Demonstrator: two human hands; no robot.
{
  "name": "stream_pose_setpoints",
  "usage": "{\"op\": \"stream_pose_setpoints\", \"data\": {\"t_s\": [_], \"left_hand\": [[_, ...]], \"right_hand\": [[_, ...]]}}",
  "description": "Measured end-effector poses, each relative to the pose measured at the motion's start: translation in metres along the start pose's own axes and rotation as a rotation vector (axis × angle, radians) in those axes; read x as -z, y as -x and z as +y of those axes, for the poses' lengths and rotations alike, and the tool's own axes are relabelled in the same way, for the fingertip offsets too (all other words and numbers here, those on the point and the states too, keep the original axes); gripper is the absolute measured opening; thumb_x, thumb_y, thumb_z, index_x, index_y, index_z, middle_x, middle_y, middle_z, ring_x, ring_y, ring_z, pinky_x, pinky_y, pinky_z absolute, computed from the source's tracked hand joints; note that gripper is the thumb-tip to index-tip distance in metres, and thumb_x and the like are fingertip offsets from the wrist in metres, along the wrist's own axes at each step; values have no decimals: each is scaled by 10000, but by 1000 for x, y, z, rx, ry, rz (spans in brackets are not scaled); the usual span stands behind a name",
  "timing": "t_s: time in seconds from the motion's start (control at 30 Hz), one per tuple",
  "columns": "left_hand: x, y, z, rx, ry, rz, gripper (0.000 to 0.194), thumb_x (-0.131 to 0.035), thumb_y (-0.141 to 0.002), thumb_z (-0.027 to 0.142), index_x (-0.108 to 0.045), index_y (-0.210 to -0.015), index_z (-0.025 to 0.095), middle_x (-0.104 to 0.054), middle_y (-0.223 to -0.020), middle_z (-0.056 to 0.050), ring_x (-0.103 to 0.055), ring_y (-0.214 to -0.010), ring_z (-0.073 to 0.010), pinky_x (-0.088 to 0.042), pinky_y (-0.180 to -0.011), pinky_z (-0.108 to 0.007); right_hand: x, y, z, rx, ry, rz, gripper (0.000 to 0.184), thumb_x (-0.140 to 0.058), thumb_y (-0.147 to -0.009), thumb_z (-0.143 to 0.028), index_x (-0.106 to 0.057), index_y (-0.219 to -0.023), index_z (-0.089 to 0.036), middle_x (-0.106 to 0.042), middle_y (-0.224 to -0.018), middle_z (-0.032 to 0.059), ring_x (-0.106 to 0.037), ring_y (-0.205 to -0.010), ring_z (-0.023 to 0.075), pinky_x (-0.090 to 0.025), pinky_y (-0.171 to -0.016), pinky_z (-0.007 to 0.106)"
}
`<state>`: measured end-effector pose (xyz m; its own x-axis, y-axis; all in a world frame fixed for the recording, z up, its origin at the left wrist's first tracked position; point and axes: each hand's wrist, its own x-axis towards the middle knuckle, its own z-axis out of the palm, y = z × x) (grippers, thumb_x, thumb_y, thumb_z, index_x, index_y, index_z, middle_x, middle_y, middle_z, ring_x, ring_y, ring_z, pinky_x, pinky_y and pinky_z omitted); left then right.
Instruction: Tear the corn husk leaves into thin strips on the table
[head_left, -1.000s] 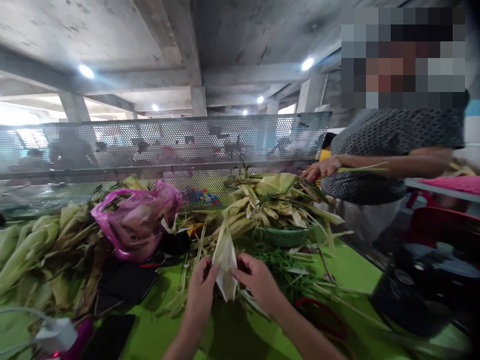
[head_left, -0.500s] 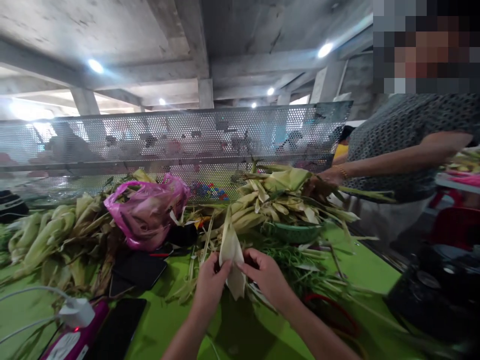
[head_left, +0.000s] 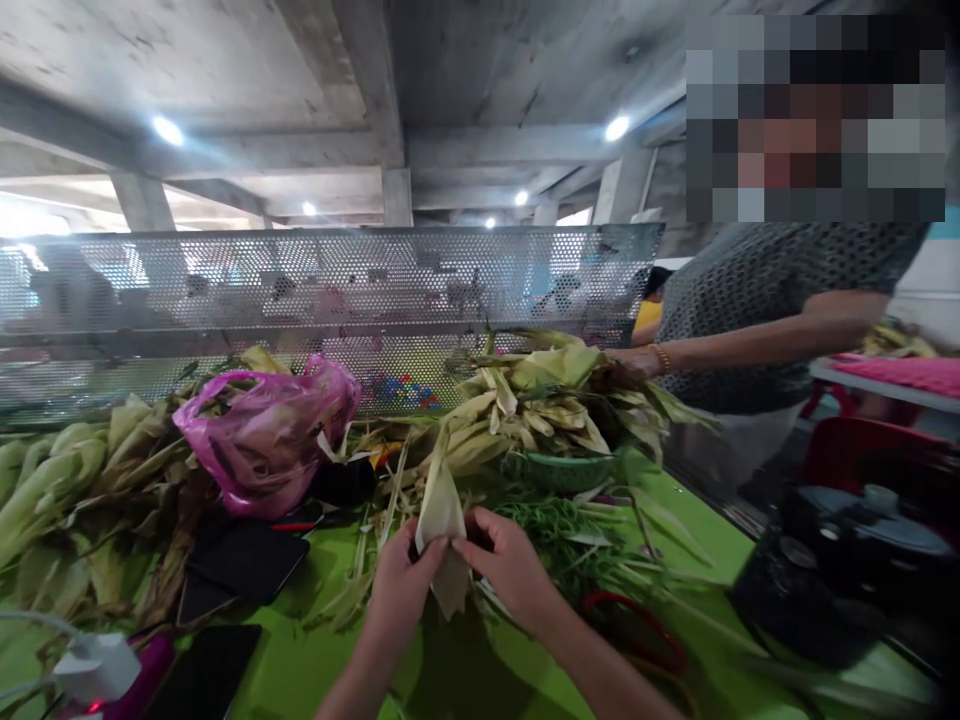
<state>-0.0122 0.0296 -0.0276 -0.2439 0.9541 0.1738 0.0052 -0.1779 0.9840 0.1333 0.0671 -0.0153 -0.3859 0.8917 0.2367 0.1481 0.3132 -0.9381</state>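
Note:
A pale corn husk [head_left: 441, 508] is held upright in front of me, its tip pointing up and its lower end hanging below my fingers. My left hand [head_left: 405, 575] pinches its left side between thumb and fingers. On the right side my right hand [head_left: 506, 560] grips the same husk, the two thumbs nearly meeting at its middle. Behind it lies a heap of corn husks [head_left: 540, 400], partly over a green basket [head_left: 566, 470]. Shredded green strips [head_left: 570, 545] lie right of my hands.
A pink plastic bag [head_left: 262, 430] stands left, beside more husks [head_left: 112, 470]. Nearer lie a dark phone [head_left: 214, 670] and a white charger [head_left: 97, 665] on a power strip. A person's hand [head_left: 634, 365] touches the heap. A black appliance [head_left: 817, 580] stands right, a perforated screen [head_left: 300, 290] behind.
The view has shifted slightly to the right, so things appear farther left. My thumbs have drawn closer together on the husk. The other person's hand stays at the heap.

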Motion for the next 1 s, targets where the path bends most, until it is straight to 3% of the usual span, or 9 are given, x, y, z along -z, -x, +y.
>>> {"op": "stream_pose_setpoints", "data": {"t_s": [0.6,1.0], "left_hand": [[-1,3,4,7,14,3,347,-712,-670,436,-693,-849,139,-703,-779,-79,-609,-710,-214,-481,-669,-300],[2,1,1,45,32,-4,350,-702,-694,424,-684,-864,118,-677,-736,-54,-578,-659,-176,-453,-621,-264]], "right_hand": [[0,1,4,9,7,8,83,-607,-748,-207,-643,-792,-147,-625,-733,8,-521,-687,158,-407,-622,235],[-1,0,-1,32,23,3,92,-600,-769,-226,-627,-785,-140,-596,-715,5,-498,-667,147,-397,-619,242]]}}
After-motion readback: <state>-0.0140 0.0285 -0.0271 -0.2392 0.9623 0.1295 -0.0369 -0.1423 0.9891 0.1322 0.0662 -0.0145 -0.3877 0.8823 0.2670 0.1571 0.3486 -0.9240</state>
